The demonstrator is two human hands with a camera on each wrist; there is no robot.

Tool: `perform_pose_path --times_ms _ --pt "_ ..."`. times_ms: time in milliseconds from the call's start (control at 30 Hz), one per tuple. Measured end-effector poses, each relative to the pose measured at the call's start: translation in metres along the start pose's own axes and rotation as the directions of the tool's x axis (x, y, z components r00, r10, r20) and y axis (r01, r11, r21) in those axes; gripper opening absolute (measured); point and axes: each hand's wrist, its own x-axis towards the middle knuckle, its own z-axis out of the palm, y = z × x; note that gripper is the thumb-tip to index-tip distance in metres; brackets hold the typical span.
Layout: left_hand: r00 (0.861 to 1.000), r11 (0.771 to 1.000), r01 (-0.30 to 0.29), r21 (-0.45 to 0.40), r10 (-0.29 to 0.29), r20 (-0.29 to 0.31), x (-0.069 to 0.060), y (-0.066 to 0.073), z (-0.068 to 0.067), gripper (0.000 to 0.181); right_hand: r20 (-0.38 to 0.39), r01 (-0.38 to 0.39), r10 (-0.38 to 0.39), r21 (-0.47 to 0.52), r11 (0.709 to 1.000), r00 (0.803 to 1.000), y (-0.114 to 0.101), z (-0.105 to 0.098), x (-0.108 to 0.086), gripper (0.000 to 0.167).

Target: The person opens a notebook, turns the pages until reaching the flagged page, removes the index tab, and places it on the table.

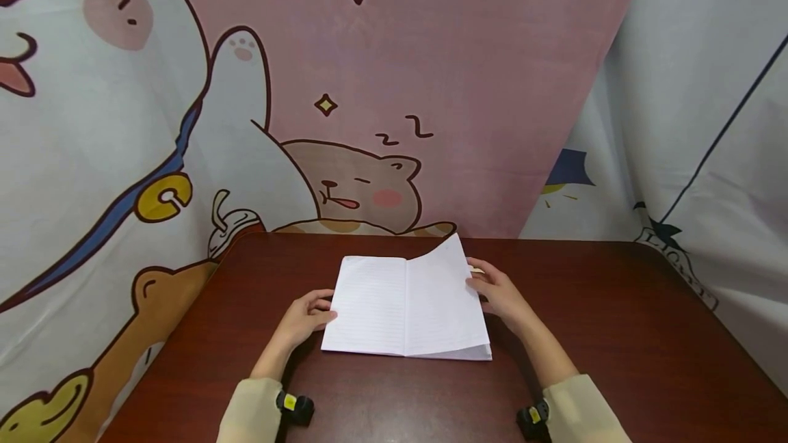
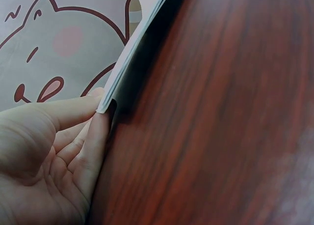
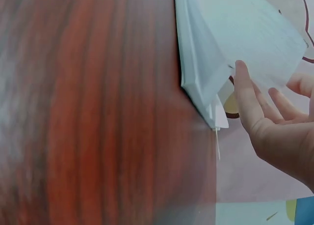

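Note:
An open notebook point(image 1: 369, 306) with white pages lies on the table, its left page faintly lined. My left hand point(image 1: 303, 320) pinches its left edge; in the left wrist view the thumb point(image 2: 73, 112) lies on one side of the pages and a finger on the other. At the right, one page point(image 1: 443, 299) is lifted, its far corner curling upward and its near edge raised off the sheets beneath. Beside that page's outer edge is my right hand point(image 1: 501, 296), fingers loosely extended. Fingertips point(image 3: 240, 65) appear to touch the page in the right wrist view.
The brown wooden table point(image 1: 394, 402) reaches back to a cartoon-printed cloth point(image 1: 480, 87). White cloth point(image 1: 695, 122) hangs at the right. A black wrist device point(image 1: 297, 407) is worn on the left arm, another point(image 1: 532, 419) on the right.

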Motion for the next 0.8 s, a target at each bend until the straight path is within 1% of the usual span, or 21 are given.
perform_pose_path --times_ms 133,367,500,600,733,800 --pt "1.000 1.000 0.000 0.001 0.000 0.000 0.000 0.000 0.000 0.043 0.015 0.026 -0.026 0.043 0.999 1.000 -0.005 0.003 -0.003 0.052" --pt "1.000 1.000 0.001 -0.003 -0.001 -0.001 0.000 0.000 0.000 0.044 0.050 0.061 -0.063 0.052 0.997 0.997 -0.013 0.009 -0.005 0.050" --pt "1.000 1.000 0.001 0.003 -0.001 -0.002 0.000 -0.001 0.000 0.044 0.061 0.049 -0.052 0.039 0.998 0.997 -0.015 0.014 -0.006 0.051" --pt "1.000 1.000 0.000 0.010 0.000 -0.004 0.000 -0.001 0.001 0.043 0.083 0.037 -0.041 0.040 0.999 0.996 -0.016 0.019 -0.006 0.051" --pt "1.000 1.000 -0.001 0.008 0.001 -0.006 0.001 -0.001 0.001 0.043 0.131 0.043 -0.053 0.074 0.996 0.990 -0.016 0.028 -0.005 0.049" --pt "1.000 1.000 0.001 0.008 -0.001 -0.005 0.000 0.000 0.001 0.043 0.143 0.056 -0.068 0.086 0.995 0.987 -0.015 0.032 -0.005 0.048"
